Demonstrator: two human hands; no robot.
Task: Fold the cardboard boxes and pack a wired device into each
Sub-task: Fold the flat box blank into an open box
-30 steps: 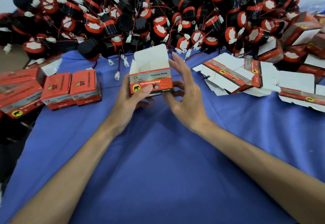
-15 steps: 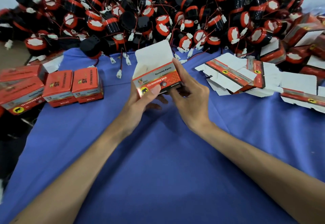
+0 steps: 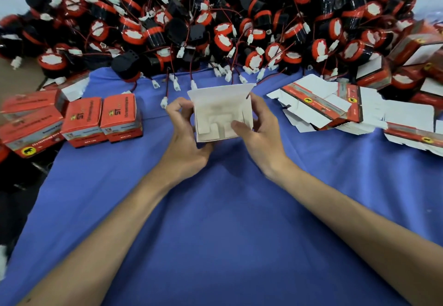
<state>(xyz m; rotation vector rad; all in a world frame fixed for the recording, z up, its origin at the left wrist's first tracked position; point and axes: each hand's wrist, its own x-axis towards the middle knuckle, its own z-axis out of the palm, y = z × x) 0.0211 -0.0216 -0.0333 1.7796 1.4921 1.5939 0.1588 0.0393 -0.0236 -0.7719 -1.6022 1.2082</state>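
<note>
I hold a small cardboard box (image 3: 219,111) above the blue cloth, its white bottom flaps turned toward me and one flap sticking up at the far side. My left hand (image 3: 183,135) grips its left side. My right hand (image 3: 259,130) grips the right side, the thumb pressing on the folded flaps. A big heap of black and red wired devices (image 3: 215,22) with white plugs fills the far side of the table.
Closed red boxes (image 3: 100,118) stand in a row at the left. Flat unfolded boxes (image 3: 335,106) lie stacked at the right, with more red boxes (image 3: 417,51) behind them. The blue cloth (image 3: 215,221) covers the table near me.
The box has been tipped over: its red printed front faced me before, now the white bottom flaps face me. Both hands shifted their hold around it.
</note>
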